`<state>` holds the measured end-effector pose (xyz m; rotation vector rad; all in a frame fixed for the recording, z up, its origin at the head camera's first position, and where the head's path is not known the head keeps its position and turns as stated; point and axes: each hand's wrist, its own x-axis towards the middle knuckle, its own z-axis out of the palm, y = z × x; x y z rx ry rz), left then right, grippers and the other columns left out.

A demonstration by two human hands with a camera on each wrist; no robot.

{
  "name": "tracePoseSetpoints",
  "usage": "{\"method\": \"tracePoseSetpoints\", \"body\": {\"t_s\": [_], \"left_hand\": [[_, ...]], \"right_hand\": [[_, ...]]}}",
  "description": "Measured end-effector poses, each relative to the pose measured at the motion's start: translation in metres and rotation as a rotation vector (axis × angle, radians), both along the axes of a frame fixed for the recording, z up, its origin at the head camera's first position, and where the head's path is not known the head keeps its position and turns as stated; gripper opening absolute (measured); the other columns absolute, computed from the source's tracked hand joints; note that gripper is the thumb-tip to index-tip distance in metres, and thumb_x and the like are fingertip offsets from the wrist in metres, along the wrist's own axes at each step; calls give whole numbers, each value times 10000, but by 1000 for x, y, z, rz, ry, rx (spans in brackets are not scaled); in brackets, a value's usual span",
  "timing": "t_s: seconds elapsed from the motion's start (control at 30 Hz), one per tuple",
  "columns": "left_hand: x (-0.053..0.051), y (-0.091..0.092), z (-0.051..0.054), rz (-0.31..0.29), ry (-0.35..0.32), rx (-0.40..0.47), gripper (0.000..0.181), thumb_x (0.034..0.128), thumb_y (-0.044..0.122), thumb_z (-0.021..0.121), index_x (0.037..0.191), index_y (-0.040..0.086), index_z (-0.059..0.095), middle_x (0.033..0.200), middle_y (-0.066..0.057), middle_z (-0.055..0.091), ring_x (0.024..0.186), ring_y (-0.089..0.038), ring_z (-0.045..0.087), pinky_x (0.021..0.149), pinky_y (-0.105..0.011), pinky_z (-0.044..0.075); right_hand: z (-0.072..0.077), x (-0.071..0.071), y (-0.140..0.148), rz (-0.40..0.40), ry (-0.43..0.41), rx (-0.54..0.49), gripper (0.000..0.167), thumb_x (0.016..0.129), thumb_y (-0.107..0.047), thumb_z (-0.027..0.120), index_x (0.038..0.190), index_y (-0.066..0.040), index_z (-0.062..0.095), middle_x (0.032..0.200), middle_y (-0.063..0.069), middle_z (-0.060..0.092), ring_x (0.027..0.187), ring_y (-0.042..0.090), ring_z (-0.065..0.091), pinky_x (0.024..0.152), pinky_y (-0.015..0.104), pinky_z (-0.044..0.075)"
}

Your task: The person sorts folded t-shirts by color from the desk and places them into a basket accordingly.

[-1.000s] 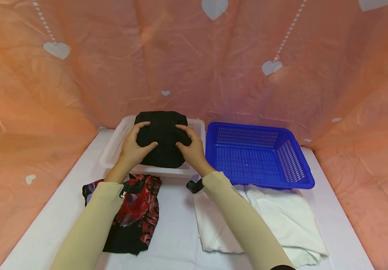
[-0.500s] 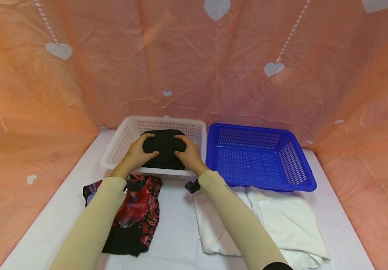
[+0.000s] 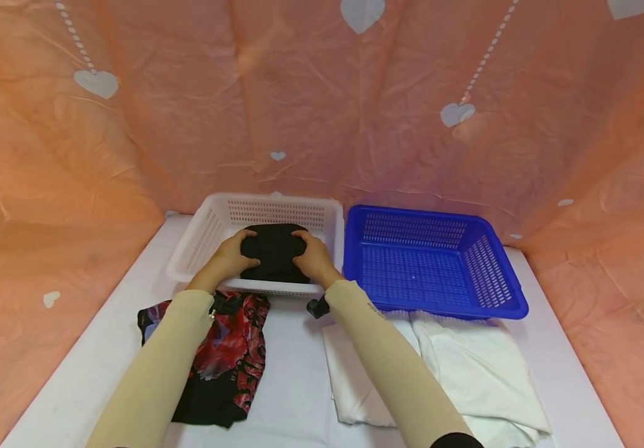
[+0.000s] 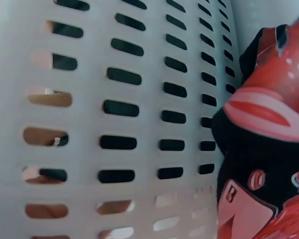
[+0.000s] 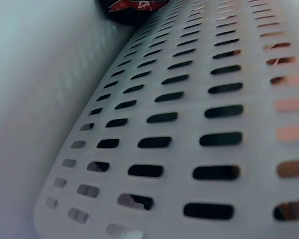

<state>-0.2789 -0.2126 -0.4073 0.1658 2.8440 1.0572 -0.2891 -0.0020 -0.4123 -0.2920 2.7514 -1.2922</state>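
Note:
In the head view a folded black cloth (image 3: 274, 254) lies low inside the white basket (image 3: 187, 254). My left hand (image 3: 229, 256) grips its left side, thumb on top near the front and fingers toward the back. On the other side my right hand (image 3: 314, 257) holds the cloth the same way. Both wrist views look at the outside of the perforated basket wall (image 4: 151, 117), (image 5: 184, 107), with dark cloth showing through the slots; the hands themselves are mostly hidden there.
A blue basket (image 3: 411, 267) stands right of the white one. A black and red patterned garment (image 3: 223, 354) lies in front at the left, partly under the left sleeve. White folded cloths (image 3: 478, 367) lie at the front right. A pink-orange curtain (image 3: 310, 112) hangs behind.
Both hands have lowered the black cloth from above the white basket down into it, and more of the basket's back wall shows. Their grip on the cloth remains.

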Motion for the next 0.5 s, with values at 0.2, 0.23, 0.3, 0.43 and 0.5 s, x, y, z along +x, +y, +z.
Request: {"method": "tracePoseSetpoints", "body": {"t_s": [0.2,0.23,0.3,0.43,0.5], "left_hand": [[2,1,4,10,-34,-33,706,831,169,701,1431,8,364,1455,-316,366,1345,-472,344,1092,-579,308],[3,1,5,16,-29,-33,703,832,173,699,1427,1,366,1451,-320,366,1340,-475,347,1089,-579,311],[3,1,4,37,-9,-30,697,838,187,697,1426,1,371,1444,-320,367,1317,-471,372,1076,-570,331],[4,-1,3,84,34,11,684,855,209,691,1432,22,374,1443,-298,359,1223,-449,472,999,-543,420],[8,-1,4,95,66,36,676,859,222,689,1429,31,380,1430,-287,370,1183,-442,506,961,-530,450]], "right_hand": [[0,0,-1,-23,-13,83,659,830,-52,673,1436,-164,438,1349,236,512,1190,345,529,966,443,471],[0,1,-1,-33,-6,79,651,840,-85,679,1438,-163,436,1353,243,494,1203,353,519,981,448,463],[0,2,-2,-46,24,60,632,855,-149,684,1437,-160,437,1363,243,460,1221,363,497,1003,459,449],[3,6,-1,-45,129,26,608,858,-232,684,1417,-146,459,1346,215,451,1209,350,491,1007,468,444],[7,10,1,-30,171,20,601,854,-259,685,1407,-156,471,1334,194,462,1207,337,491,1004,467,445]]}}
